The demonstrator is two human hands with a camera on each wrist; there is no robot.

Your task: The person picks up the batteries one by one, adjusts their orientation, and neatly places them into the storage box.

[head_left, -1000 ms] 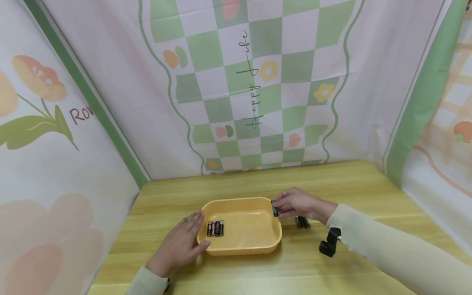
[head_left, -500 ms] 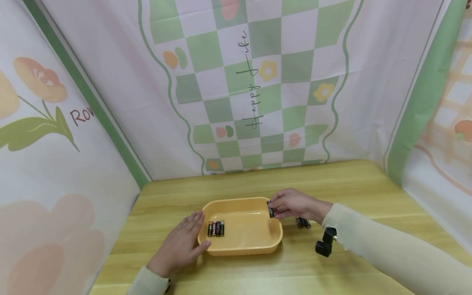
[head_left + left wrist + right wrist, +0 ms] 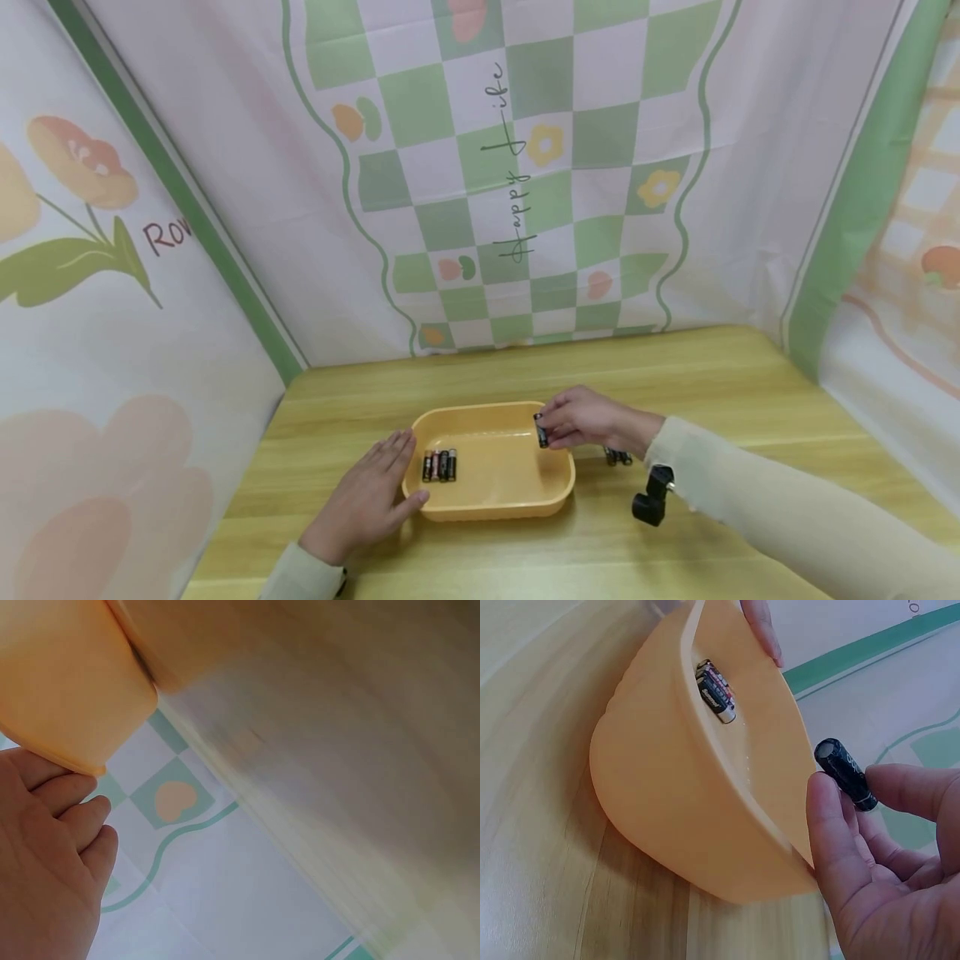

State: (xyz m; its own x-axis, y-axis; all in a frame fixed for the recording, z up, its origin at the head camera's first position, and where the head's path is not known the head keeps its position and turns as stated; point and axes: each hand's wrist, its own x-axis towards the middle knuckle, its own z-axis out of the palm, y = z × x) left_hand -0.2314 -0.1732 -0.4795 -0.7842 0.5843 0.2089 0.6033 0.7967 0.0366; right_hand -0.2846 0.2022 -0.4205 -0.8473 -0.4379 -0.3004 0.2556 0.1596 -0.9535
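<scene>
A yellow tray (image 3: 495,507) stands on the table, with several batteries (image 3: 439,465) side by side at its left end; the right wrist view shows these batteries (image 3: 715,694) too. My left hand (image 3: 365,492) lies with extended fingers along the tray's left rim; in the left wrist view this hand (image 3: 52,840) touches the tray's edge. My right hand (image 3: 592,419) pinches a dark battery (image 3: 541,431) over the tray's right end. Seen from the right wrist, the hand (image 3: 892,862) holds that battery (image 3: 845,774) tilted between thumb and fingers, above the rim.
A few more batteries (image 3: 618,457) lie on the wooden table (image 3: 675,367) right of the tray, partly hidden under my right wrist. A black camera mount (image 3: 651,497) hangs from the right sleeve. A patterned cloth (image 3: 525,208) rises behind the table.
My right hand has moved left with its battery, from the tray's right rim to over its inside. The left hand and the batteries in the tray have hardly moved.
</scene>
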